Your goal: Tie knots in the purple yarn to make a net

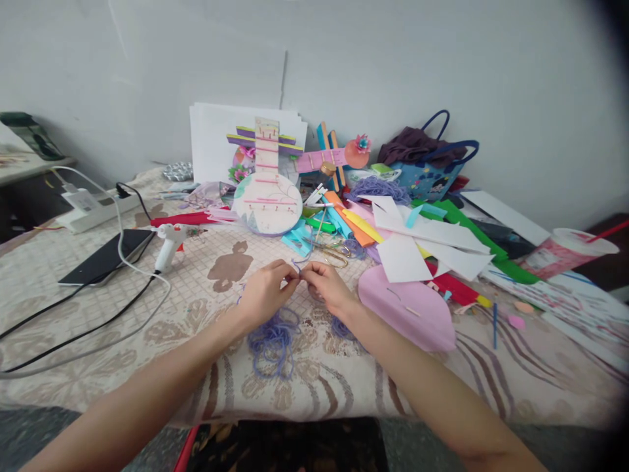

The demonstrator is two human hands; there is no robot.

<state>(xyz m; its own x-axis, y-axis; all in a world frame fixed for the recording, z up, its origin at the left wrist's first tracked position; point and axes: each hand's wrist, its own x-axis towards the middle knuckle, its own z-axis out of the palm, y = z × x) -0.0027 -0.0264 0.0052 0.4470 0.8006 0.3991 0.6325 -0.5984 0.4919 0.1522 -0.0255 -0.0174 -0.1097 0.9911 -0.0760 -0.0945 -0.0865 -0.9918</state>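
My left hand (268, 288) and my right hand (327, 285) meet at their fingertips above the patterned tablecloth. Both are closed in a pinch on a thin strand of purple yarn (296, 264), whose short end sticks up between them. A loose tangle of purple yarn (275, 344) lies below my left hand. More purple yarn (343, 328) shows partly under my right wrist. Right of that wrist lies a pink foam sheet (407, 311) with a small stick on it. Gold-coloured scissors (337, 254) rest just beyond my fingers.
At the left are a white glue gun (171, 246), a black tablet-like slab (111, 257) and cables. Behind stands a round guitar-like craft piece (268, 203). Paper scraps (403, 259) and a cup (565, 252) with a red straw are at the right.
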